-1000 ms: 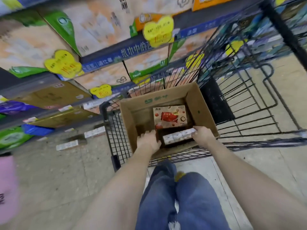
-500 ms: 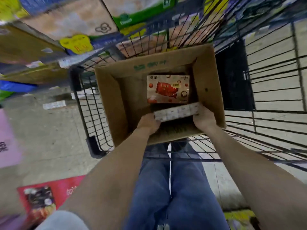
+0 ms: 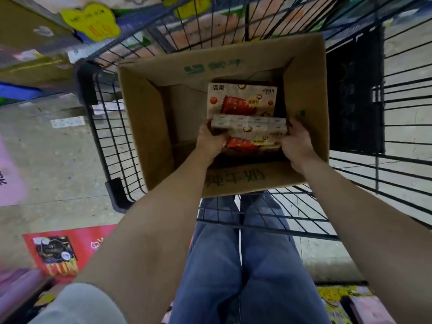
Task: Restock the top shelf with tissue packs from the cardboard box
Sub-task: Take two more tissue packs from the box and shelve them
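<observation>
Head view looks down into a black wire cart [image 3: 109, 127] on a grey concrete floor [image 3: 46, 164], stocked shelves [image 3: 35, 54] to the left. The cardboard box [image 3: 149, 127] sits in the cart. Inside it, the left hand [image 3: 210, 141] and right hand [image 3: 297, 143] grasp a tissue pack [image 3: 250, 123] by its ends, above a second pack [image 3: 240, 99].

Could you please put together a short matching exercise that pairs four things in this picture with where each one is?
Things:
1. held tissue pack
2. cardboard box
3. yellow price tag
4. red package

Places:
A. upper left, on the shelving
B. gripped between the left hand and the right hand
C. standing inside the wire cart
D. lower left of the view

Pairs: 1-B, 2-C, 3-A, 4-D
</observation>
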The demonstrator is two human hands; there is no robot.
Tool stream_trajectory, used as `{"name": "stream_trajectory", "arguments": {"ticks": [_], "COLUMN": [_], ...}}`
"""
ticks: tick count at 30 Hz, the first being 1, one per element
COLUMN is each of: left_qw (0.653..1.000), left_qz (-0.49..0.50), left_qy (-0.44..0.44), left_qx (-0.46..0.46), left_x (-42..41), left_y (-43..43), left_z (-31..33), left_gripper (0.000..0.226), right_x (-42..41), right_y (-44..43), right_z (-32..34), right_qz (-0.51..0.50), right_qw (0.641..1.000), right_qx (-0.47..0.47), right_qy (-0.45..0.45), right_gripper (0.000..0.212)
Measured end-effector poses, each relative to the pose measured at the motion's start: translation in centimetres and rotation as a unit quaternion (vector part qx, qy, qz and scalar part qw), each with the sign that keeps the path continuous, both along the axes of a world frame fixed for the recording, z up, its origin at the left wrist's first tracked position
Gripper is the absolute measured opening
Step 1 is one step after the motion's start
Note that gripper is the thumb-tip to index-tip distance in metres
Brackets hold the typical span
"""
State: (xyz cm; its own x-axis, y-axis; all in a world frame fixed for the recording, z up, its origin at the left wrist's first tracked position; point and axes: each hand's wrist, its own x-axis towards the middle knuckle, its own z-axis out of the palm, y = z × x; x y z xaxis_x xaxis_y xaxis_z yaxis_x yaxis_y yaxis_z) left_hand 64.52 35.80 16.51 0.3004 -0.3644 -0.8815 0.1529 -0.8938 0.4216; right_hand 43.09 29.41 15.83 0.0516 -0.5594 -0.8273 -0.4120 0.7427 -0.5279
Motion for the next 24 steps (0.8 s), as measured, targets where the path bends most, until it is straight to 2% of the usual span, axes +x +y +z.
{"name": "stream_trajectory", "arguments": {"ticks": [4, 9, 10, 13, 17, 20, 22, 24], "left_qw": [0.999, 0.996, 0.995, 0.994, 0.998, 0.997, 0.995, 0.994], "left_qz": [0.039, 0.084, 0.098, 0.109, 0.059, 0.072, 0.094, 0.111], "left_qy": [0.006, -0.012, -0.015, -0.009, -0.003, -0.015, -0.012, -0.011], "left_qx": [-0.008, -0.024, -0.026, -0.029, -0.023, -0.013, -0.007, -0.006], "left_x": [0.5, 1.7, 2.0, 3.2, 5.1, 6.8, 7.9, 8.6], "left_y": [0.3, 0.3, 0.1, -0.2, 0.1, 0.5, 1.0, 1.6], "left_z": [-1.2, -0.8, -0.4, 0.4, 0.5, 0.9, 1.2, 1.5], "left_gripper": [0.072, 0.070, 0.072, 0.080, 0.076, 0.089, 0.095, 0.094], "right_x": [0.6, 2.0, 2.4, 3.8, 4.8, 4.9, 4.9, 4.8], "right_y": [0.1, -1.0, -1.3, -2.1, -2.9, -3.1, -3.4, -3.9], "right_z": [-0.9, -1.4, -1.4, -1.3, -1.8, -1.9, -2.7, -3.6], "right_qz": [-0.059, -0.060, -0.061, -0.049, -0.050, -0.067, -0.078, -0.065], "right_qw": [0.998, 0.998, 0.998, 0.997, 0.995, 0.993, 0.995, 0.998], "right_qx": [-0.012, -0.005, -0.006, 0.000, 0.011, 0.033, 0.033, 0.023], "right_qy": [-0.012, -0.014, -0.018, -0.056, -0.081, -0.089, -0.060, 0.005], "right_gripper": [0.052, 0.066, 0.066, 0.049, 0.057, 0.059, 0.060, 0.052]}}
